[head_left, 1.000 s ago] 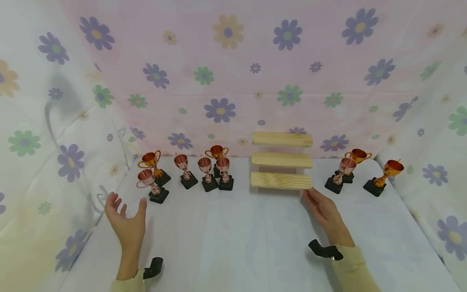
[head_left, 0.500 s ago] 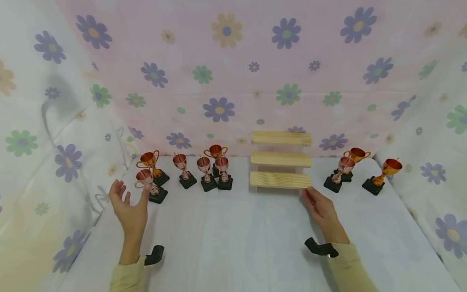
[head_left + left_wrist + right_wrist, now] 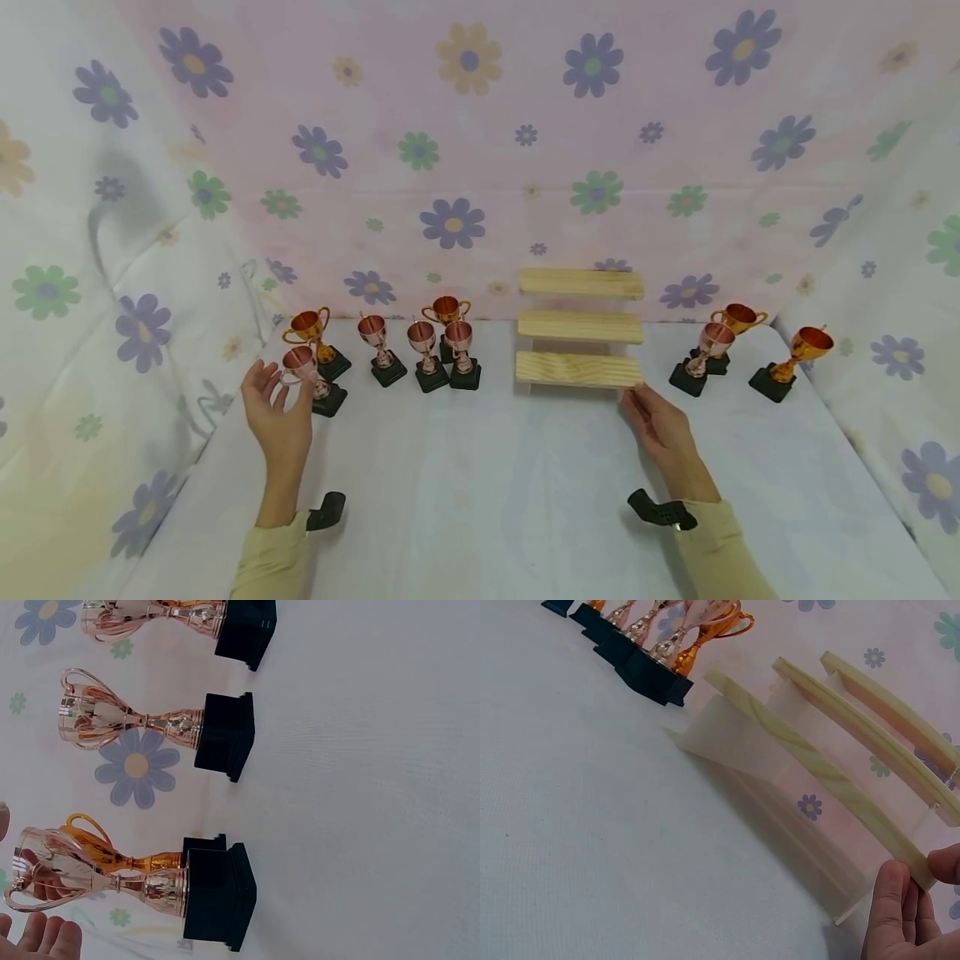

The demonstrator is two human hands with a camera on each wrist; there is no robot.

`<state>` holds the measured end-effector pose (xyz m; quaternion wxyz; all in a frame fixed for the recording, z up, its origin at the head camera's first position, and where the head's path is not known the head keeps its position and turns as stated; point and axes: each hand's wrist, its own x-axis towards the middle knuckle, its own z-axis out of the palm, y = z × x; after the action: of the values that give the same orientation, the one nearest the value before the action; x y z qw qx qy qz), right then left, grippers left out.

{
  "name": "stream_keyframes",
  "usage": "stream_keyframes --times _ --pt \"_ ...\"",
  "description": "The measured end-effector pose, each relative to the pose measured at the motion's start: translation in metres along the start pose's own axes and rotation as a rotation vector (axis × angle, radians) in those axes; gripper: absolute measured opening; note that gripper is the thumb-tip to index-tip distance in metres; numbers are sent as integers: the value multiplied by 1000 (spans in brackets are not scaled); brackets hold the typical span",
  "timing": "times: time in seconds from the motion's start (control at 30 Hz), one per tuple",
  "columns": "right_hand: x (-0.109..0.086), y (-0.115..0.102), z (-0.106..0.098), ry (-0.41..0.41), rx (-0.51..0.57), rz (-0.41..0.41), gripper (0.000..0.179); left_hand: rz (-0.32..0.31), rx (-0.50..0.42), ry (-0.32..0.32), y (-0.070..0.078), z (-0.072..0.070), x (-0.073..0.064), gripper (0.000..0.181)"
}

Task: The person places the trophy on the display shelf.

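My left hand is at the front-left rose-gold trophy, its thumb and fingers on either side of the cup. In the left wrist view, gaps show between the fingers and that trophy, which stands upright on its black base. My right hand holds the right front corner of a three-step wooden display stand. The right wrist view shows the thumb on top of the lowest board and the fingers beneath it.
A gold trophy stands just behind the left hand's trophy. More trophies, rose-gold and gold, stand left of the stand. To its right are a rose-gold trophy and gold ones. Flowered cloth hangs behind the white table.
My left hand has moved forward and right, from beside the front-left trophy to around its cup, its fingers drawing closer together. The right hand has stayed on the stand's corner.
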<state>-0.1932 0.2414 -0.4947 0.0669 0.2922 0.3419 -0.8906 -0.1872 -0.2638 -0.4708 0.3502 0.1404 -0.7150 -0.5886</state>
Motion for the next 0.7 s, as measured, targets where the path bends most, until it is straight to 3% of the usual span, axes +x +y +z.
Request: stream_keyframes --times 0.27,0.53,0.7 --pt "1 1 -1 12 -17 -18 10 -3 -28 -35 -3 8 4 65" --pt "5 4 -1 17 -58 -43 14 14 -110 13 -16 10 10 55" --pt "6 1 -1 43 -88 -37 23 38 -117 24 -11 13 11 52"
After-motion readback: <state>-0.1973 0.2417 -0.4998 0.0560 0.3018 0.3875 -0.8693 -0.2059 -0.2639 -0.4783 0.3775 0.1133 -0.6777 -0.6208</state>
